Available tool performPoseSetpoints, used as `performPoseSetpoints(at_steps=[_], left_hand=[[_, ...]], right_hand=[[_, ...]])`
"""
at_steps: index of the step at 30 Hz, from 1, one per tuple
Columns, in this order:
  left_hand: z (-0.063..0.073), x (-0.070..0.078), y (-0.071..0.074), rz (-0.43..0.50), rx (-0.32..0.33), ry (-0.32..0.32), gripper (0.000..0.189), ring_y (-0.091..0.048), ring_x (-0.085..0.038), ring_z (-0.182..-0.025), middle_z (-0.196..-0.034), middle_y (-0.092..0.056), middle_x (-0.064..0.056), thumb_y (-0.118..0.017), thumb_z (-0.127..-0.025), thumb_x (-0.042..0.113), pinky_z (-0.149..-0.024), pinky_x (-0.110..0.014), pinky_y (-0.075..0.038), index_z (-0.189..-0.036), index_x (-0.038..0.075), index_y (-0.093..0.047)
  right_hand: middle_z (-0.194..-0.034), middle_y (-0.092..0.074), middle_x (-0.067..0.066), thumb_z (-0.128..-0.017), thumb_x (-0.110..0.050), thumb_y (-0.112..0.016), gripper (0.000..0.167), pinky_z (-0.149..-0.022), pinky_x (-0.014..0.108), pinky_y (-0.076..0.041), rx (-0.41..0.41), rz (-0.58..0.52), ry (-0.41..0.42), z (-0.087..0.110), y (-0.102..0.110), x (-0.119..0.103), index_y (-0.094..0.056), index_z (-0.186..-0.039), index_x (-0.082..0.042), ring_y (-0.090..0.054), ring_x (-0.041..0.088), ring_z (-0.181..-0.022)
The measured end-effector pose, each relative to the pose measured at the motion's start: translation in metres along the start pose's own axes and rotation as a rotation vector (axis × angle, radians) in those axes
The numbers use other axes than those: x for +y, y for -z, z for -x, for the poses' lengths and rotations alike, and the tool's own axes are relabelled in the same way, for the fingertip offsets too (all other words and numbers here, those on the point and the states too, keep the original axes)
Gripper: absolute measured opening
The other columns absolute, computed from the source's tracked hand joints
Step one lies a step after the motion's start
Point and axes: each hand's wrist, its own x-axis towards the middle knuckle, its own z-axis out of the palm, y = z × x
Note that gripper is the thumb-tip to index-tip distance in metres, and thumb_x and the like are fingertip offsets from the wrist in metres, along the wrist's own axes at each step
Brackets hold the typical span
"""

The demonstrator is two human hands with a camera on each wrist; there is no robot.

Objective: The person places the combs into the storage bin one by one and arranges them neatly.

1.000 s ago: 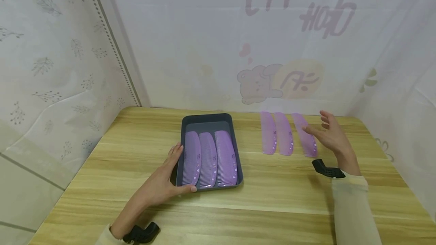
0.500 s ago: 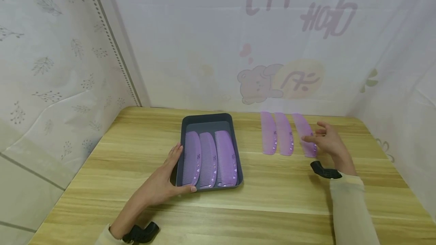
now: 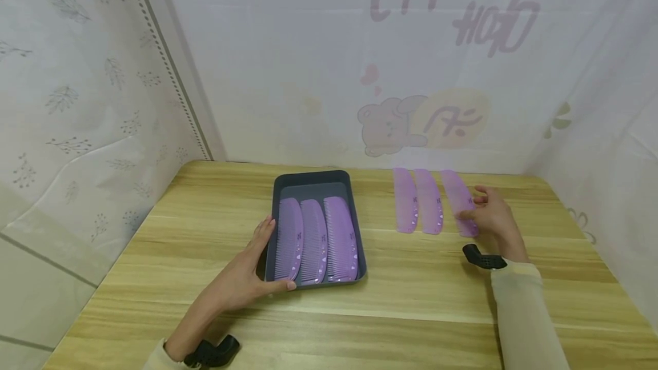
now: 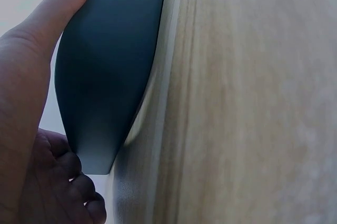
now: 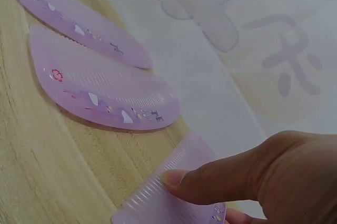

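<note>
My left hand [image 3: 237,280] grips the near left corner of a dark grey tray [image 3: 311,189], thumb on the near rim and fingers along the left side. Side by side in the tray lie a left comb [image 3: 293,236], a middle comb [image 3: 316,238] and a right comb [image 3: 341,236], all translucent purple. My right hand [image 3: 492,217] pinches the rightmost comb [image 3: 454,190] on the table; in the right wrist view its thumb [image 5: 181,179] lies across the teeth, while most of its fingers are hidden. The left wrist view shows the tray's outer wall [image 4: 108,61].
Two more purple combs, an outer one [image 3: 405,201] and an inner one [image 3: 429,201], lie left of the held comb on the wooden table [image 3: 401,290]. A printed cloth [image 3: 288,73] hangs along the table's back edge, with more cloth at both sides.
My right hand has moved left and down onto the rightmost comb, its thumb and fingers closing at the comb's edge. My left hand and the tray stay in place.
</note>
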Motion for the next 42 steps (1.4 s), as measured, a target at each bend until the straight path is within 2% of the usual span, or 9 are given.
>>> performPoseSetpoints(at_steps=[4,8,11,14,17,20,26,33,42], left_hand=[[0.000,0.000,0.000,0.011,-0.003,0.000,0.133,-0.006,-0.036,-0.161,-0.175,0.002,-0.004,-0.080,-0.072,0.073,-0.120,-0.069,-0.026,-0.167,0.024,0.000],[0.000,0.000,0.000,0.020,-0.005,0.000,0.133,-0.007,-0.037,-0.160,-0.175,0.002,-0.004,-0.080,-0.073,0.072,-0.119,-0.069,-0.026,-0.167,0.024,0.000],[0.000,0.000,0.000,0.022,-0.008,0.000,0.133,-0.007,-0.037,-0.160,-0.175,0.002,-0.004,-0.080,-0.073,0.071,-0.119,-0.069,-0.026,-0.167,0.024,0.001],[0.000,-0.001,0.000,0.027,-0.010,-0.003,0.133,-0.006,-0.036,-0.161,-0.175,0.003,-0.003,-0.080,-0.073,0.071,-0.119,-0.069,-0.026,-0.167,0.024,0.001],[-0.001,-0.001,0.000,0.031,-0.008,-0.007,0.132,-0.005,-0.035,-0.161,-0.175,0.003,-0.003,-0.080,-0.073,0.071,-0.120,-0.068,-0.025,-0.167,0.024,0.002],[-0.001,-0.001,0.000,0.030,-0.007,-0.010,0.133,-0.004,-0.035,-0.161,-0.175,0.003,-0.004,-0.080,-0.074,0.071,-0.120,-0.068,-0.025,-0.167,0.024,0.002],[0.000,-0.001,0.000,0.027,-0.008,-0.010,0.133,-0.004,-0.035,-0.161,-0.175,0.003,-0.004,-0.080,-0.074,0.071,-0.120,-0.068,-0.025,-0.167,0.023,0.001],[0.000,0.000,0.000,0.036,-0.008,-0.011,0.133,-0.004,-0.034,-0.161,-0.175,0.002,-0.004,-0.081,-0.073,0.070,-0.121,-0.068,-0.025,-0.167,0.023,0.001],[0.000,-0.001,-0.001,0.027,-0.004,-0.014,0.132,-0.006,-0.035,-0.161,-0.175,0.002,-0.004,-0.080,-0.073,0.071,-0.120,-0.068,-0.026,-0.167,0.023,0.001]], right_hand=[[-0.147,-0.041,0.039,-0.087,-0.013,-0.078,0.099,-0.096,0.050,-0.056,-0.023,-0.007,-0.012,0.001,0.002,-0.001,-0.014,-0.160,0.007,-0.051,0.052,-0.127],[-0.139,-0.049,0.038,-0.092,-0.012,-0.073,0.084,-0.080,0.033,-0.060,-0.059,-0.049,-0.018,0.001,0.006,0.001,-0.024,-0.158,0.009,-0.065,0.037,-0.109],[-0.131,-0.057,0.034,-0.098,-0.016,-0.066,0.068,-0.074,0.030,-0.062,-0.079,-0.085,-0.018,0.001,0.007,0.004,-0.035,-0.153,0.010,-0.070,0.023,-0.093],[-0.120,-0.066,0.025,-0.102,-0.023,-0.059,0.058,-0.073,0.030,-0.061,-0.095,-0.108,-0.029,0.001,0.008,0.007,-0.044,-0.148,0.009,-0.069,0.014,-0.084],[-0.116,-0.068,0.018,-0.104,-0.029,-0.056,0.056,-0.076,0.031,-0.061,-0.121,-0.134,-0.047,0.000,0.010,0.009,-0.047,-0.146,0.007,-0.068,0.013,-0.086],[-0.123,-0.064,0.017,-0.105,-0.033,-0.056,0.061,-0.081,0.031,-0.061,-0.149,-0.173,-0.058,0.000,0.011,0.009,-0.042,-0.150,0.006,-0.067,0.013,-0.091],[-0.134,-0.060,0.015,-0.106,-0.037,-0.056,0.065,-0.090,0.030,-0.059,-0.161,-0.213,-0.002,0.004,0.016,0.000,-0.037,-0.154,0.003,-0.066,0.007,-0.099],[-0.110,-0.067,-0.007,-0.104,-0.033,-0.061,0.068,-0.088,0.033,-0.061,-0.146,-0.282,0.031,0.005,0.018,-0.009,-0.031,-0.157,-0.001,-0.069,0.007,-0.094],[-0.101,-0.070,-0.011,-0.102,-0.026,-0.066,0.070,-0.085,0.033,-0.062,-0.144,-0.343,0.073,0.011,0.016,-0.021,-0.029,-0.156,-0.002,-0.071,0.008,-0.091]])
